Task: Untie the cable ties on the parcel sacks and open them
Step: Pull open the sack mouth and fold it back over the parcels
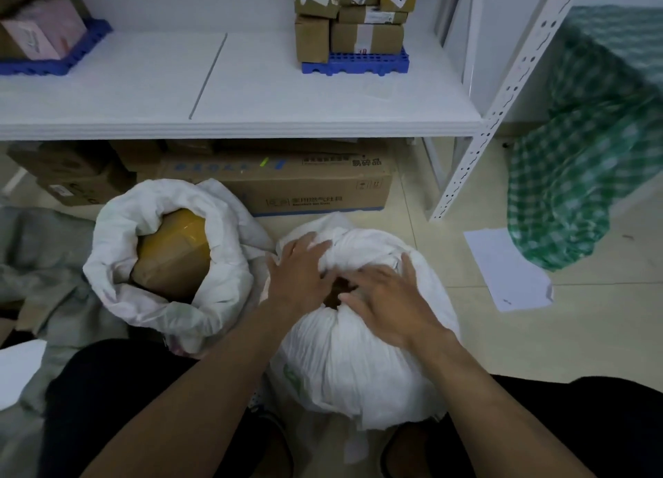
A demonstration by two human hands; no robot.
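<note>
Both hands on the bulging white woven parcel sack (358,363) on the floor: left hand (299,273) flat, fingers straight; right hand (389,302) fingers dipping into the small mouth gap between them.

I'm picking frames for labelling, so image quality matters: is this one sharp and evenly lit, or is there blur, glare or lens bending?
Head view: light is dim and flat, no glare; both hands, left hand and right hand, are soft on the closed sack; the green checked bag is smeared; the shelf upright leans from wide-angle distortion.
</note>
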